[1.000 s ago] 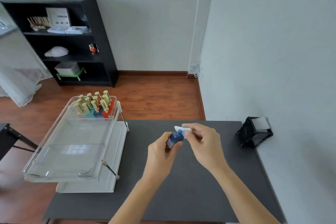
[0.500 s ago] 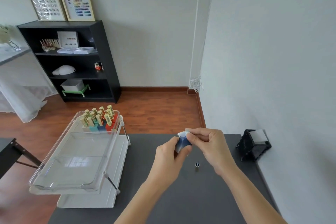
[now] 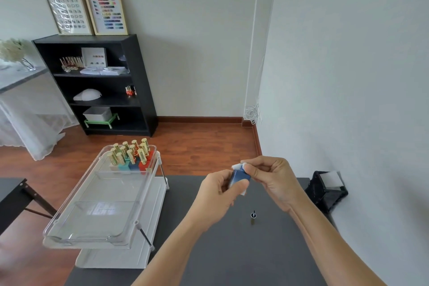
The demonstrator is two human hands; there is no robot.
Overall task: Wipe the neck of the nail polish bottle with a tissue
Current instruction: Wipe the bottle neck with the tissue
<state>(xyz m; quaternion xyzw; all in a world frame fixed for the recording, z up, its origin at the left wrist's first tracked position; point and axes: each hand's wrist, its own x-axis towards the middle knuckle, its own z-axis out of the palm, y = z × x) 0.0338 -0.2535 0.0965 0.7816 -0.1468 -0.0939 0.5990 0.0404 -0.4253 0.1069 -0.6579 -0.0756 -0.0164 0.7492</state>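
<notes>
My left hand (image 3: 219, 195) grips a blue nail polish bottle (image 3: 239, 177) above the dark table (image 3: 209, 262), tilted toward the right. A white tissue (image 3: 237, 166) is pressed around the bottle's top by the fingertips of my right hand (image 3: 271, 177); the neck itself is hidden under the tissue and fingers. A corner of tissue also shows below the bottle. The bottle's gold cap with its brush (image 3: 253, 217) stands upright on the table, below my right wrist.
A clear two-tier tray rack (image 3: 102, 211) stands at the table's left, with several gold-capped polish bottles (image 3: 132, 153) at its far end. A black tissue holder (image 3: 326, 189) sits at the right by the wall. A black shelf unit (image 3: 97, 86) stands across the room.
The camera has tilted upward, so more of the room and the cap on the table have come into view. Both hands keep their hold on the bottle and tissue, now with the bottle tilted more.
</notes>
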